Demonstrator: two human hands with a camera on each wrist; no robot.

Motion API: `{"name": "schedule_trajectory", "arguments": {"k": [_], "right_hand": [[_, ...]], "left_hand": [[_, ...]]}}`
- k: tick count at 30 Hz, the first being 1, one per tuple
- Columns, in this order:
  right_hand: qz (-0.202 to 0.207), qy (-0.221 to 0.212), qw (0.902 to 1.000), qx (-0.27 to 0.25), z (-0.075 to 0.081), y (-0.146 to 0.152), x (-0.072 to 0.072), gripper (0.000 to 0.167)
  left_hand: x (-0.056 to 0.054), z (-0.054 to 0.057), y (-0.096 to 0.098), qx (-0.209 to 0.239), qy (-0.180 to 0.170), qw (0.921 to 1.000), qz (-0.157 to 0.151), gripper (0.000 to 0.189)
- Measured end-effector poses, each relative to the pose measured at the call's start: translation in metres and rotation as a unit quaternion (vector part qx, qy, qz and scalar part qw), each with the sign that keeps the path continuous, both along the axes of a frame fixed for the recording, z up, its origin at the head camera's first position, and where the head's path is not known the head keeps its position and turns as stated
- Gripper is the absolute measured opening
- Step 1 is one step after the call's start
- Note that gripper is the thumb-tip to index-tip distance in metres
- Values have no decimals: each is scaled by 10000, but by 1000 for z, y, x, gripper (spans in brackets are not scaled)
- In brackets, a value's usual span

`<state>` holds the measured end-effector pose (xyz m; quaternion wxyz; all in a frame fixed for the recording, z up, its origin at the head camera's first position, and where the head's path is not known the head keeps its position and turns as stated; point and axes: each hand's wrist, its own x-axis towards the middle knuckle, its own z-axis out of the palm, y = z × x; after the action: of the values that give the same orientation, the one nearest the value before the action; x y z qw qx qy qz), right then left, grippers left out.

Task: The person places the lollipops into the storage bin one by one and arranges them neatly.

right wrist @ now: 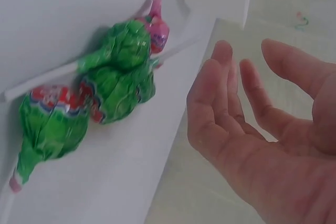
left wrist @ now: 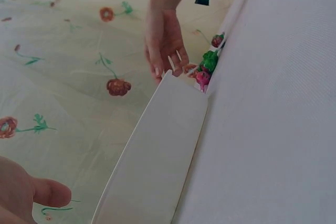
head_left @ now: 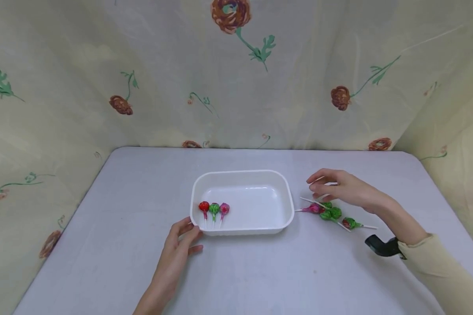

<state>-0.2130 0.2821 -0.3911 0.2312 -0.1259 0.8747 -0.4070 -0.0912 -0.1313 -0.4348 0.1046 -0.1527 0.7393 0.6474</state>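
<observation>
A white tray (head_left: 242,231) holds three wrapped lollipops side by side at its left: a red one (head_left: 203,206), a green one (head_left: 214,208) and a pink one (head_left: 224,208), sticks toward the near wall. My left hand (head_left: 177,245) is at the tray's near left corner, fingertips right at the rim, fingers loosely bent. To the right of the tray lies a loose pile with a pink lollipop (head_left: 313,208) and several green lollipops (right wrist: 113,90). Just above this pile hovers my right hand (head_left: 340,188), its fingers relaxed and nothing between them.
One green lollipop with a red label (head_left: 349,223) lies a little apart at the pile's right. The table (head_left: 114,210) has a pale cover. Flowered cloth (head_left: 161,78) rises behind it and at both sides. A black strap (head_left: 382,246) hangs at my right wrist.
</observation>
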Motion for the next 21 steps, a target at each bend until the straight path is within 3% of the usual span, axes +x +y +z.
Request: {"name": "schedule_trajectory", "arguments": {"k": [21], "right_hand": [[-87,129,9987,476,-20,31,1,44]], "left_hand": [[0,1,0,72,10,10000,-1,61]]}}
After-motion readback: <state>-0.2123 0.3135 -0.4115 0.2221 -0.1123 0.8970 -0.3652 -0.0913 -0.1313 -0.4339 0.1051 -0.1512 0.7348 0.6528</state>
